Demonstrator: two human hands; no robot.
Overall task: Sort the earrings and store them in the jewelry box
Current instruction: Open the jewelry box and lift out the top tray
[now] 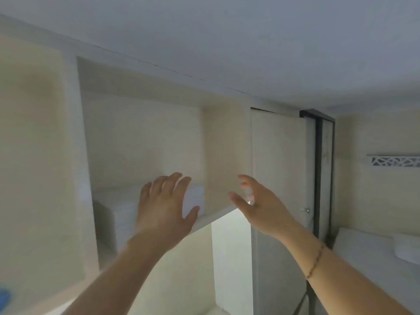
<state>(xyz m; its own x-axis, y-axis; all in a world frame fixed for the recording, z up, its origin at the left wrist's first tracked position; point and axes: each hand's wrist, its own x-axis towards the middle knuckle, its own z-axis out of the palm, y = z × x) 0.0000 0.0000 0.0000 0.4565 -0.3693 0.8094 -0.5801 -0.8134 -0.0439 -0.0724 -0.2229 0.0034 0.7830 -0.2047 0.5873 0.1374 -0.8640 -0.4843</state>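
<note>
Up near the pale grey ceiling (250, 37), you're looking into an open cream wood-grain wall cabinet (145, 137) built high into the wall. Sitting on that cabinet's shelf is a white boxy thing (118, 208), probably the jewelry box, though it's too blurry to be sure. Your left hand (166, 208) is raised right in front of the box, fingers spread and relaxed, holding nothing. Your right hand (256, 201) hovers just off the cabinet's right edge, fingers loosely apart, also empty, with a thin beaded bracelet (314, 261) round that wrist. Right of the cabinet stands a closed cream door (279, 167).
</note>
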